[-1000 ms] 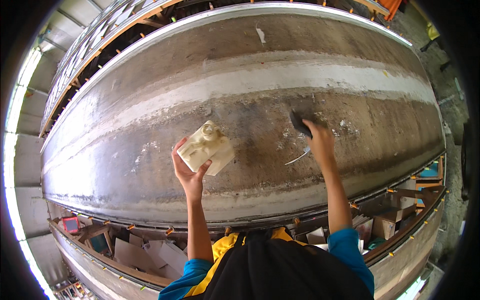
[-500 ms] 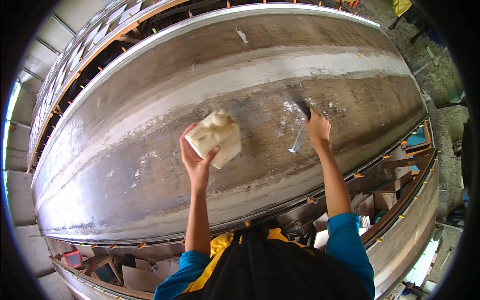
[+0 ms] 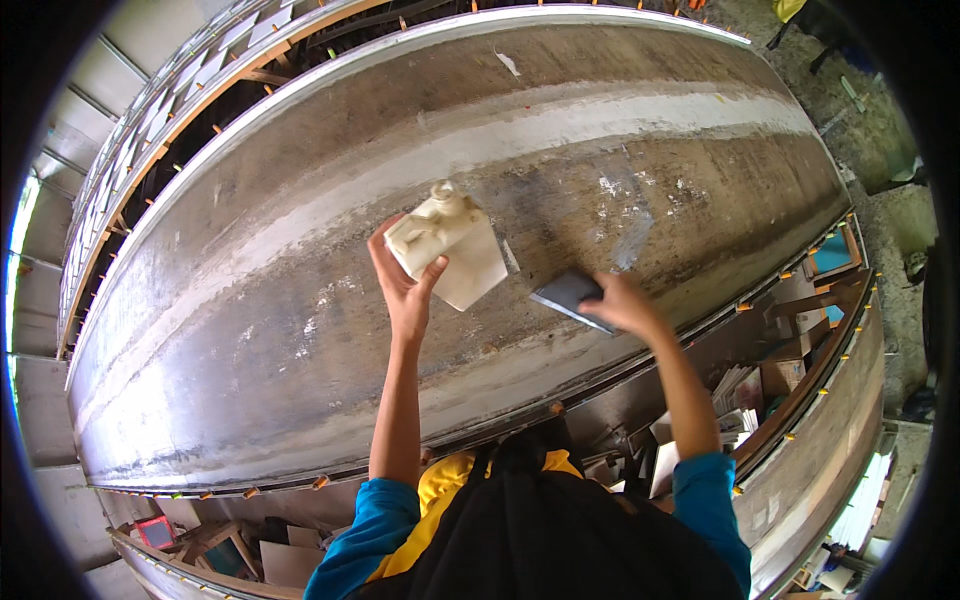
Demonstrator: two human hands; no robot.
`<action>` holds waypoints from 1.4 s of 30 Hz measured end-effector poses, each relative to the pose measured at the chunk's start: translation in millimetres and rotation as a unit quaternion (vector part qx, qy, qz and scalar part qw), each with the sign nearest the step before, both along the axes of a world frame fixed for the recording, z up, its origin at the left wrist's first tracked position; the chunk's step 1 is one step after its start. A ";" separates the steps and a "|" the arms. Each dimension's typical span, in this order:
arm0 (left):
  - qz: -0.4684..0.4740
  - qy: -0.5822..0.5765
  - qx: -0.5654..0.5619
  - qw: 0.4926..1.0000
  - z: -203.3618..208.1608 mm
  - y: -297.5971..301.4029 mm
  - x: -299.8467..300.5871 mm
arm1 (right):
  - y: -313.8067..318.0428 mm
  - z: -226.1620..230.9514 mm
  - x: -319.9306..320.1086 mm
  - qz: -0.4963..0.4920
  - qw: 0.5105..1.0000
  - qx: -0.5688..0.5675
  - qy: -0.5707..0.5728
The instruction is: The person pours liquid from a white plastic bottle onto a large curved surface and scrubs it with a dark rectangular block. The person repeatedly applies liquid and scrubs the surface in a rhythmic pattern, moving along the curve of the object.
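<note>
My left hand (image 3: 405, 280) grips a cream plastic jug (image 3: 470, 262) with a moulded handle and neck, tilted above the long table's worn brown surface (image 3: 400, 335). A small grey edge shows at the jug's right side; what it belongs to cannot be made out. To the right of the jug, my right hand (image 3: 622, 303) is closed on a wide, dark flat scraper (image 3: 570, 292), its edge toward the lower left. The hand is slightly blurred. Beyond it lies a smeared grey patch (image 3: 632, 240) beside white specks (image 3: 608, 187) on the surface.
A pale band (image 3: 560, 118) runs along the surface. Wooden pegs (image 3: 321, 482) line its near edge. Below is a shelf with cardboard, papers (image 3: 738, 388) and a red-framed item (image 3: 155, 532). Another wood-framed table (image 3: 190, 105) stands at the far left; concrete floor (image 3: 870, 130) lies right.
My right hand has come nearer and left with the scraper, now turned broadside. A pale blob with a thin trail is now a smeared grey patch. The jug has shifted slightly up and right.
</note>
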State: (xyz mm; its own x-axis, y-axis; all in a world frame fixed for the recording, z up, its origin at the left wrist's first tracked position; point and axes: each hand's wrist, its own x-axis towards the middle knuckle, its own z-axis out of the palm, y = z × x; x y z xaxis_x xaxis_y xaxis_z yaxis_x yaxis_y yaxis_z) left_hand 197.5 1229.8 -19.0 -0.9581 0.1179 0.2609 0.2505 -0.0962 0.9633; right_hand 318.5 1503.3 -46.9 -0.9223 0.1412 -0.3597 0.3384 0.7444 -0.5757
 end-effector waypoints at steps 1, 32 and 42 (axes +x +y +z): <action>-0.024 -0.013 0.002 1.000 0.7 1.1 0.9 | 22.6 -2.4 -8.2 -0.042 0.998 -0.041 -0.008; 0.072 0.030 -0.032 0.996 21.0 9.5 41.2 | 69.4 -39.8 -95.3 -0.068 0.956 0.270 0.094; -0.020 0.061 -0.387 0.920 45.4 45.0 27.7 | 98.1 -30.4 -98.6 0.129 0.926 0.207 0.288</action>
